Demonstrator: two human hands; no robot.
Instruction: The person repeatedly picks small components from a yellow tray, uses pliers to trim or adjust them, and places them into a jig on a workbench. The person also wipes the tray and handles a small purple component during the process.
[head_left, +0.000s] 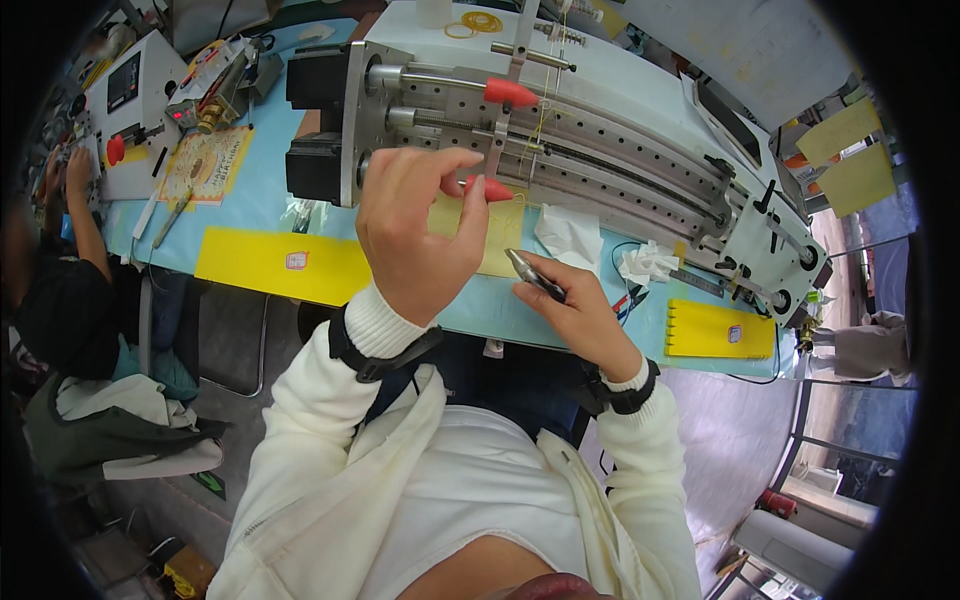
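My left hand (pixel 425 225) is raised over the near side of a long metal rail machine (pixel 590 140). Its thumb and index finger are curled toward each other in a pinch; anything thin between them is too small to make out. Behind the thumb tip a red cone-shaped knob (pixel 492 190) shows, partly covered. A second red knob (pixel 511 93) sits farther back on an upright metal bar. Thin yellow threads (pixel 541 125) run beside the bar. Lower right, my right hand (pixel 575 315) is wrapped round small pliers (pixel 532 273), metal jaws pointing up and left.
A yellow strip (pixel 285 265) lies left on the blue table cover (pixel 480 325), and a notched yellow piece (pixel 718 330) right. Crumpled white tissues (pixel 570 235) lie by the machine. Black motors (pixel 318 80) stick out at its left end. Another person's hands (pixel 75 170) work far left.
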